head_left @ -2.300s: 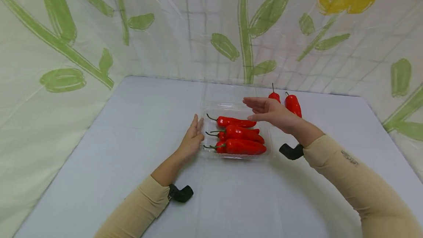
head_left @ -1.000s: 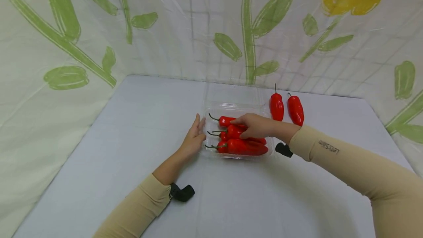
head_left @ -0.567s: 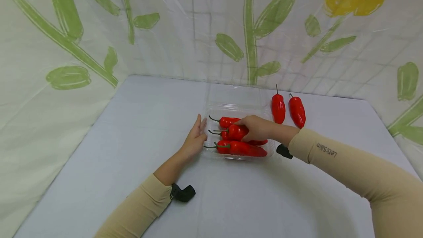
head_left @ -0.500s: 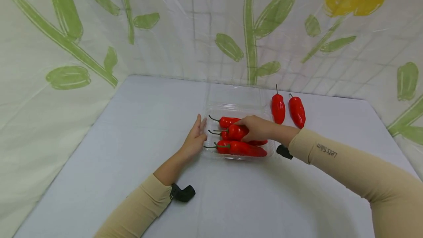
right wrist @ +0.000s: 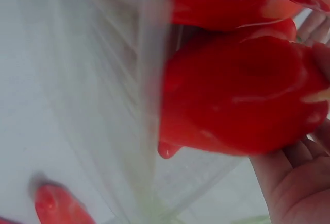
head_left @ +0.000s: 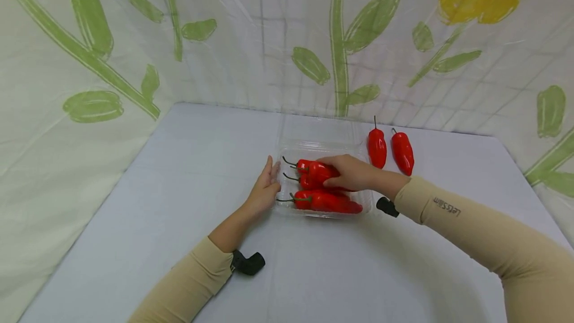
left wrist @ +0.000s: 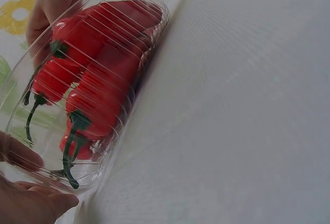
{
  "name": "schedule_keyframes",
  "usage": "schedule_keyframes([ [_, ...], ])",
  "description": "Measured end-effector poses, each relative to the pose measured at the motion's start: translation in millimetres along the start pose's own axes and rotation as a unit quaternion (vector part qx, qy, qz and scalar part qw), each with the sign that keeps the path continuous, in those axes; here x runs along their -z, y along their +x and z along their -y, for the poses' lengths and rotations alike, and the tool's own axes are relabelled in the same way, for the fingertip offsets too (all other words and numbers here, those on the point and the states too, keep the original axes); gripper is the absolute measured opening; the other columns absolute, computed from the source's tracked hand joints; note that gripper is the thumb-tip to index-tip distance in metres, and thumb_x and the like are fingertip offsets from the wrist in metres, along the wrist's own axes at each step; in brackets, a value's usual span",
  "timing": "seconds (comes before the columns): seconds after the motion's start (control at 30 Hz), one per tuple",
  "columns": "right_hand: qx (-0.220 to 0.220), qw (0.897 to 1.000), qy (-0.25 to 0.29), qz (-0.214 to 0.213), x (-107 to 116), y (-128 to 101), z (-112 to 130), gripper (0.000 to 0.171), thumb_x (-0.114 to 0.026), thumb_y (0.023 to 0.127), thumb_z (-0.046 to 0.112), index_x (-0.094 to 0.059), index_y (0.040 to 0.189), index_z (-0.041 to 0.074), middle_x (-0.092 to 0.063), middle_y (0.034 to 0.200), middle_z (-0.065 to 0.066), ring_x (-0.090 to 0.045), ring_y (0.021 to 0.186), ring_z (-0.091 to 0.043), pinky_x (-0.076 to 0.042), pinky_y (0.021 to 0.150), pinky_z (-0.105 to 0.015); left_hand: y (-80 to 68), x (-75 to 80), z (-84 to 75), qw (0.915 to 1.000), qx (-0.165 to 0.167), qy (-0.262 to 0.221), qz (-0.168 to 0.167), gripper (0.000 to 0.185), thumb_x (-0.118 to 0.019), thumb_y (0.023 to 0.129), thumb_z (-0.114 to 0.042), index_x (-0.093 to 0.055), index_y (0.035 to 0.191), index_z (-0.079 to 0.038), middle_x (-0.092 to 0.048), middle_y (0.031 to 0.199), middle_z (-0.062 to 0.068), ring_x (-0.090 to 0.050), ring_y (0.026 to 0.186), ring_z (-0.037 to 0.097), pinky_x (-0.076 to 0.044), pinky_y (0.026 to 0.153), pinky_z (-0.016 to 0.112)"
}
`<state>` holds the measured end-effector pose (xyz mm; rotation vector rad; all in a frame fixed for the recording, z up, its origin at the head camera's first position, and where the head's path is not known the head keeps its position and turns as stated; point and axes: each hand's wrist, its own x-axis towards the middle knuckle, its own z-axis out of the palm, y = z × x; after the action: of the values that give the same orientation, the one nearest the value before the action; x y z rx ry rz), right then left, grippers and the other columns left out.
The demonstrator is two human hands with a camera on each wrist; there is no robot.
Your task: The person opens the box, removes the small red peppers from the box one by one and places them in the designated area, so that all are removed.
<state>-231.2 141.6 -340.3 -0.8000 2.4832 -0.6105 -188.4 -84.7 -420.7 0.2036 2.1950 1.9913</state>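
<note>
A clear plastic clamshell box (head_left: 368, 203) stands mid-table with several red chili peppers lying sideways in it, stems to the left. Inside it, my right hand (head_left: 352, 171) grips a red chili pepper (head_left: 319, 172) by its body, thumb on the near side. That pepper fills much of the right wrist view, fingers curled round it. My left hand (head_left: 261, 191) lies against the box's left wall, fingers extended, thumb touching the near part. More peppers (head_left: 329, 201) lie along the front wall. The right hand partly covers the peppers behind it.
Two loose red chili peppers, one upright-lying (head_left: 377, 148) and one slanted (head_left: 402, 152), rest on the white table (head_left: 202, 163) right of the box. The open clear lid (head_left: 320, 128) extends toward the back edge. A flower-printed sheet (head_left: 224, 64) hangs behind.
My right hand came down from above the box and took hold of a pepper. Since half a second ago it has shifted that pepper toward the back. The left hand stays at the wall.
</note>
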Motion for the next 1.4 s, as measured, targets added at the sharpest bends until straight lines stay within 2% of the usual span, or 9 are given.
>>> schedule_keyframes([
  [0.23, -0.004, 1.000, 0.017, 0.007, 1.5, -3.0, -0.5, 0.062, -0.061, 0.088, 0.021, -0.035, 0.145, 0.012, -0.054, 0.132, -0.011, -0.050, 0.117, -0.027, -0.052, 0.088, -0.037, -0.8, 0.1, -0.2, 1.0000, -0.008, -0.004, 0.000, 0.074, -0.030, 0.084, 0.008, 0.006, 0.148, 0.002, -0.013, 0.155, 0.020, -0.009, 0.145, 0.028, -0.007, 0.117, 0.044],
  [0.37, -0.008, 0.999, 0.034, 0.008, 2.1, -4.0, -3.1, 0.059, -0.061, 0.088, 0.026, -0.040, 0.142, 0.015, -0.057, 0.129, -0.010, -0.051, 0.111, -0.024, -0.054, 0.082, -0.031, -0.7, 0.0, -0.3, 1.0000, -0.009, -0.001, 0.000, 0.073, -0.029, 0.084, 0.007, 0.006, 0.148, 0.001, -0.014, 0.155, 0.019, -0.010, 0.144, 0.027, -0.008, 0.117, 0.044],
  [0.53, -0.016, 0.998, 0.062, -0.011, 2.9, -6.3, -8.0, 0.057, -0.064, 0.086, 0.029, -0.046, 0.139, 0.018, -0.060, 0.124, -0.008, -0.051, 0.106, -0.023, -0.053, 0.075, -0.026, -0.3, -0.1, 0.1, 1.0000, -0.009, 0.001, -0.001, 0.073, -0.029, 0.084, 0.007, 0.006, 0.148, 0.002, -0.014, 0.155, 0.019, -0.010, 0.144, 0.027, -0.008, 0.117, 0.043],
  [0.8, -0.024, 0.997, 0.070, -0.019, 3.2, -14.7, -14.2, 0.064, -0.064, 0.085, 0.022, -0.038, 0.143, 0.014, -0.056, 0.127, -0.014, -0.051, 0.107, -0.027, -0.055, 0.076, -0.030, -0.6, 0.3, 0.2, 1.0000, -0.009, 0.002, -0.002, 0.073, -0.030, 0.084, 0.008, 0.005, 0.148, 0.002, -0.014, 0.155, 0.019, -0.011, 0.144, 0.027, -0.009, 0.116, 0.043],
  [1.0, -0.033, 0.995, 0.089, -0.041, 3.9, -23.0, -19.5, 0.067, -0.065, 0.085, 0.025, -0.036, 0.145, 0.017, -0.054, 0.130, -0.014, -0.050, 0.111, -0.028, -0.055, 0.077, -0.031, 0.1, 0.4, 1.2, 1.0000, -0.009, -0.001, -0.002, 0.074, -0.030, 0.083, 0.008, 0.005, 0.147, 0.003, -0.014, 0.155, 0.019, -0.010, 0.144, 0.028, -0.008, 0.116, 0.044],
  [1.1, -0.043, 0.992, 0.103, -0.054, 4.5, -26.8, -22.3, 0.068, -0.066, 0.084, 0.028, -0.036, 0.145, 0.021, -0.055, 0.127, -0.011, -0.049, 0.109, -0.027, -0.054, 0.075, -0.030, -0.4, 0.2, 0.1, 1.0000, -0.008, 0.001, -0.003, 0.073, -0.030, 0.084, 0.008, 0.005, 0.148, 0.002, -0.015, 0.155, 0.019, -0.011, 0.144, 0.027, -0.008, 0.116, 0.043],
  [1.4, -0.041, 0.984, 0.137, -0.101, 4.5, -36.3, -31.9, 0.070, -0.067, 0.083, 0.031, -0.035, 0.145, 0.022, -0.057, 0.122, -0.011, -0.050, 0.104, -0.027, -0.054, 0.071, -0.029, -0.7, -0.3, -0.2, 1.0000, -0.009, 0.001, 0.000, 0.073, -0.029, 0.084, 0.008, 0.006, 0.147, 0.003, -0.014, 0.155, 0.020, -0.010, 0.144, 0.028, -0.009, 0.116, 0.044],
])
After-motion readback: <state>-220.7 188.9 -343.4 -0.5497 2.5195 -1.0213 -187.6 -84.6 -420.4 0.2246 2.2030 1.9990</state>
